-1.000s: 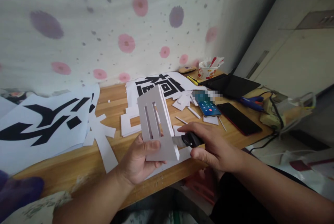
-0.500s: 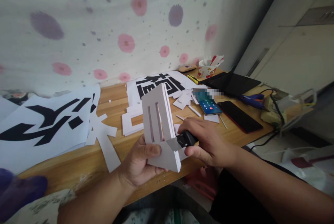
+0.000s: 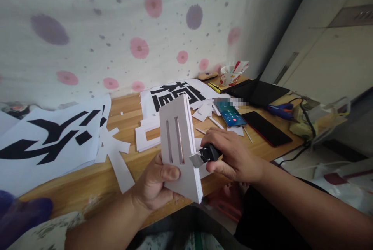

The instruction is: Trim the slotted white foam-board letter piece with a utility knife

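Note:
My left hand [image 3: 157,182] grips a thick white foam board piece [image 3: 186,178] by its lower left part, thumb on the front face. The piece stands tilted above the table and has two narrow upright slots cut in it. In my right hand [image 3: 230,154] is a utility knife [image 3: 211,152] with a black handle, fingers wrapped round it. Its broad blade lies at the right edge of the board, beside the slots. Behind the board, a white rectangular frame piece [image 3: 141,139] lies on the wooden table [image 3: 125,106].
Paper sheets with large black characters [image 3: 58,129] lie at left, near a white cut-out [image 3: 121,164]. White scraps [image 3: 204,110], a lit phone [image 3: 230,113], a dark phone [image 3: 268,128], a patterned cup [image 3: 230,76] and blue-handled pliers [image 3: 281,112] are at right.
The board's lower edge has dropped slightly and its face has turned a little. The knife blade has shifted slightly right along with my right hand.

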`<state>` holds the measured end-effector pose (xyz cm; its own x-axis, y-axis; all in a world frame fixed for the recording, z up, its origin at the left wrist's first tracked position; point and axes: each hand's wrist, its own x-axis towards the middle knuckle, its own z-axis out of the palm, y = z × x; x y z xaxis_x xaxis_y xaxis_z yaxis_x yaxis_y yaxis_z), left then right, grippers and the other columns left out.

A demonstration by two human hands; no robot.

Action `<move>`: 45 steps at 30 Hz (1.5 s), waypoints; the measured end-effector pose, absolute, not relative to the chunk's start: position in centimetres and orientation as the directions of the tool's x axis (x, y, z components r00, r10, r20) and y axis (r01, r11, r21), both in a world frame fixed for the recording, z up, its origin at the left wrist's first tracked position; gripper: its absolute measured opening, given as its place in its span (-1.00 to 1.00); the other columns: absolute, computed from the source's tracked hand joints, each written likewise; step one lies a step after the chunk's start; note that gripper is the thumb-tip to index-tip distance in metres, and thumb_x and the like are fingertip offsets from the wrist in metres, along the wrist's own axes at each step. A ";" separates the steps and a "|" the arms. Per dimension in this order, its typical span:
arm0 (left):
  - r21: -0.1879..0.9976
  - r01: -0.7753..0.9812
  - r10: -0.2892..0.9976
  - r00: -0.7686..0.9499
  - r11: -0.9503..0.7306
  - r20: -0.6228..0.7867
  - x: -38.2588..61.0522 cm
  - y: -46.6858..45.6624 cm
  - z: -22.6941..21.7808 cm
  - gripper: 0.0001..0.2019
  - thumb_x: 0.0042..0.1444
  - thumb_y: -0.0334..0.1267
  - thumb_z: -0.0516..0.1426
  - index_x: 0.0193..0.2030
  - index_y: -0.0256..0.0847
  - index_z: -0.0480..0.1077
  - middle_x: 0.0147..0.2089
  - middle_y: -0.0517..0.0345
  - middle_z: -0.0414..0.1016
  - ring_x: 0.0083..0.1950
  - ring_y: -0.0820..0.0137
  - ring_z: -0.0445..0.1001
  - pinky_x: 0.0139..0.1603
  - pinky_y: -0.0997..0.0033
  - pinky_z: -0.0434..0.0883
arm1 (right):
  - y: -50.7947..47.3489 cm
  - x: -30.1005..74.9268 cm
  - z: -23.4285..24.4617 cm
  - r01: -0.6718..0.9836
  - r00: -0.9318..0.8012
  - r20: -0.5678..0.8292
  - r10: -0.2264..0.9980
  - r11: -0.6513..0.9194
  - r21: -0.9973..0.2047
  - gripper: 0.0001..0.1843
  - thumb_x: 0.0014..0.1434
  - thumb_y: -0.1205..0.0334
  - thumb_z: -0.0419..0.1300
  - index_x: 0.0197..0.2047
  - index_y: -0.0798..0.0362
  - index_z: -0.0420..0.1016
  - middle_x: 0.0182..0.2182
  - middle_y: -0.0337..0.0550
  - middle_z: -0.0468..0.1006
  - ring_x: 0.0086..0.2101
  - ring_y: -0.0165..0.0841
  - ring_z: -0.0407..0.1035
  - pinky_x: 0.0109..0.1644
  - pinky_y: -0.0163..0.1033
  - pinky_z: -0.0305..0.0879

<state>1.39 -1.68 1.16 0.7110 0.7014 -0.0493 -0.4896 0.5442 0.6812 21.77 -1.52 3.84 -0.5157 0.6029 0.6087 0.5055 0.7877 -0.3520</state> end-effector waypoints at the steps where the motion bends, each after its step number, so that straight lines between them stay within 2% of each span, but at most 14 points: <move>1: 0.690 -0.485 0.709 0.703 0.537 -0.057 1.4 -1.7 1.3 -0.76 -0.20 -0.27 0.34 -0.33 -0.28 0.54 -0.53 0.15 0.52 -0.66 0.53 0.38 -0.71 0.64 0.27 | -1.5 21.7 3.9 0.506 -0.518 0.609 0.602 0.789 -0.349 -0.45 0.21 -0.26 -0.12 -0.31 0.10 0.30 -0.50 -0.15 0.35 -0.48 -0.37 0.19 -0.43 -0.27 0.06; 5: 0.713 -0.476 0.724 0.687 0.515 -0.065 1.6 -1.7 1.5 -0.75 -0.23 -0.24 0.35 -0.36 -0.28 0.53 -0.55 0.16 0.50 -0.70 0.56 0.32 -0.75 0.66 0.22 | -1.7 21.6 4.3 0.499 -0.532 0.604 0.594 0.796 -0.343 -0.45 0.21 -0.26 -0.12 -0.33 0.09 0.29 -0.51 -0.15 0.35 -0.48 -0.37 0.18 -0.44 -0.28 0.06; 16: 0.704 -0.470 0.690 0.723 0.533 -0.039 1.2 -1.8 1.1 -0.78 -0.21 -0.26 0.34 -0.38 -0.31 0.54 -0.56 0.16 0.49 -0.70 0.55 0.37 -0.76 0.69 0.30 | -1.4 21.7 4.1 0.472 -0.520 0.635 0.571 0.812 -0.344 -0.47 0.20 -0.25 -0.08 -0.32 0.09 0.29 -0.51 -0.15 0.36 -0.47 -0.37 0.19 -0.41 -0.27 0.07; 23: 0.701 -0.474 0.698 0.715 0.533 -0.046 1.3 -2.0 1.1 -0.76 -0.24 -0.25 0.35 -0.39 -0.30 0.52 -0.57 0.16 0.47 -0.72 0.54 0.34 -0.79 0.67 0.26 | -1.0 22.3 3.5 0.491 -0.487 0.649 0.584 0.798 -0.350 -0.50 0.20 -0.23 -0.07 -0.29 0.09 0.28 -0.47 -0.14 0.37 -0.45 -0.36 0.21 -0.38 -0.25 0.12; 29: 0.712 -0.460 0.705 0.705 0.530 -0.070 1.4 -2.0 0.9 -0.79 -0.21 -0.28 0.33 -0.37 -0.29 0.52 -0.53 0.17 0.48 -0.67 0.55 0.35 -0.74 0.66 0.28 | -1.3 21.8 4.1 0.484 -0.515 0.657 0.550 0.820 -0.307 -0.51 0.21 -0.22 -0.08 -0.32 0.08 0.27 -0.49 -0.15 0.36 -0.46 -0.37 0.18 -0.40 -0.26 0.09; 36: 0.730 -0.449 0.660 0.751 0.515 -0.003 1.1 -1.9 0.8 -0.80 -0.14 -0.27 0.30 -0.32 -0.25 0.52 -0.52 0.17 0.48 -0.67 0.55 0.35 -0.74 0.66 0.27 | -1.4 21.8 4.3 0.449 -0.524 0.652 0.548 0.828 -0.336 -0.50 0.21 -0.23 -0.07 -0.32 0.08 0.28 -0.51 -0.17 0.34 -0.47 -0.37 0.17 -0.42 -0.27 0.09; 45: 0.716 -0.429 0.658 0.751 0.550 -0.055 1.2 -2.3 1.0 -0.77 -0.24 -0.26 0.34 -0.39 -0.28 0.51 -0.55 0.18 0.47 -0.71 0.55 0.33 -0.78 0.66 0.25 | -0.8 22.6 3.7 0.476 -0.486 0.678 0.552 0.818 -0.324 -0.52 0.21 -0.23 -0.07 -0.28 0.06 0.27 -0.48 -0.17 0.35 -0.44 -0.36 0.20 -0.36 -0.25 0.13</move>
<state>1.25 -2.28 0.96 0.7513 0.6577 -0.0551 -0.4293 0.5503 0.7161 22.57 -0.83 3.66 -0.4860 0.5517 0.6777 0.4758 0.8176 -0.3244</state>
